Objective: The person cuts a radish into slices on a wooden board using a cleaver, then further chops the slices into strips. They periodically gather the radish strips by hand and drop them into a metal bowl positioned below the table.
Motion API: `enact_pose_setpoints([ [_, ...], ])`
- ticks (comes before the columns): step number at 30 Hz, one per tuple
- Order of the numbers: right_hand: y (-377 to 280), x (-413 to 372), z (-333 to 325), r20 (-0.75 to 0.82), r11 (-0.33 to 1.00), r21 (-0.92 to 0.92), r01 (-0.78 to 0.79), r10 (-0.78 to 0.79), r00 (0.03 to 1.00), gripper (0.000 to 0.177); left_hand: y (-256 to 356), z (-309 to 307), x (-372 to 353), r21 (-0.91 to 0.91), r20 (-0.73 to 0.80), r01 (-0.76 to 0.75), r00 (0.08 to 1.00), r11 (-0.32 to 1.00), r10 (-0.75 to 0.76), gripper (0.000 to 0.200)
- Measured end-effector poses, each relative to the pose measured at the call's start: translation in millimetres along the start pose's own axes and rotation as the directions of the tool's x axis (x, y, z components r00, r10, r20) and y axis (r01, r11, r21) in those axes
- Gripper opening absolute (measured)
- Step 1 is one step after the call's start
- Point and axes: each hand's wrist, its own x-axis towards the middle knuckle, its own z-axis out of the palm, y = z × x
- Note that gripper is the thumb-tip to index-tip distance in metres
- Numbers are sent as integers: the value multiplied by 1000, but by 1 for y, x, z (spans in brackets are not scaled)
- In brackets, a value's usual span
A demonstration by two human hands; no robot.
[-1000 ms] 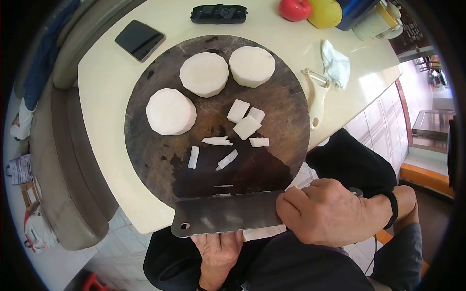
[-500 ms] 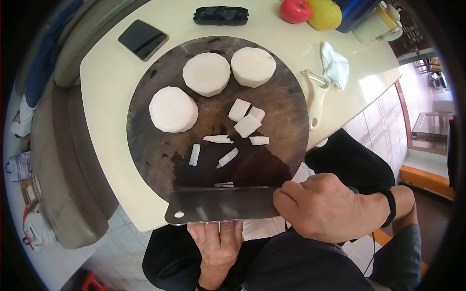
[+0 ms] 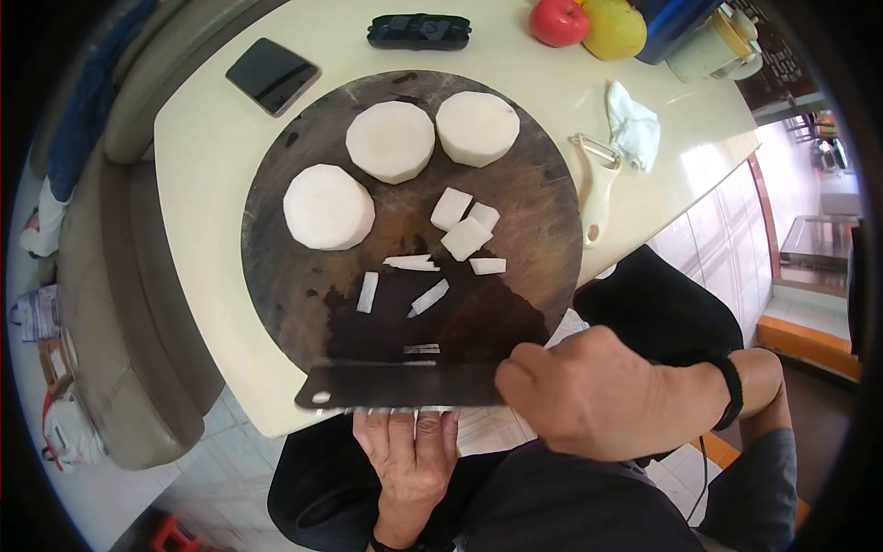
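Note:
My right hand (image 3: pixel 593 396) grips the handle of a steel cleaver (image 3: pixel 400 385) whose blade lies along the near edge of a round dark wooden cutting board (image 3: pixel 303 285). My left hand (image 3: pixel 409 460) is held palm up just below the board's near edge, under the blade, with its fingers apart. On the board sit three thick white radish rounds (image 3: pixel 328 207), (image 3: pixel 389 141), (image 3: pixel 476 128), a few white chunks (image 3: pixel 465 237) and several thin white slivers (image 3: pixel 429 297).
The board rests on a cream counter (image 3: pixel 198 156). A white peeler (image 3: pixel 598 184) and a crumpled tissue (image 3: pixel 636 125) lie right of the board. A black phone (image 3: pixel 272 75), a black case (image 3: pixel 418 30), a red apple (image 3: pixel 558 18) and a yellow fruit (image 3: pixel 614 24) sit at the back.
The cleaver has slid left and slightly toward the board, its blade tilting darker. My right hand moved left with it, and my left hand stays under the board's edge.

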Motion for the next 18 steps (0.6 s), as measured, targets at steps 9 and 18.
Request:
enact_pose_setpoints([
  [9,-1,-18,-2,-41,996,0,86,-86,995,23,3,-3,-9,-22,0,20,1000,1000,-20,43],
  [18,-4,-19,9,-39,988,-138,73,-79,996,22,3,1,-14,14,19,50,999,999,-50,37],
])
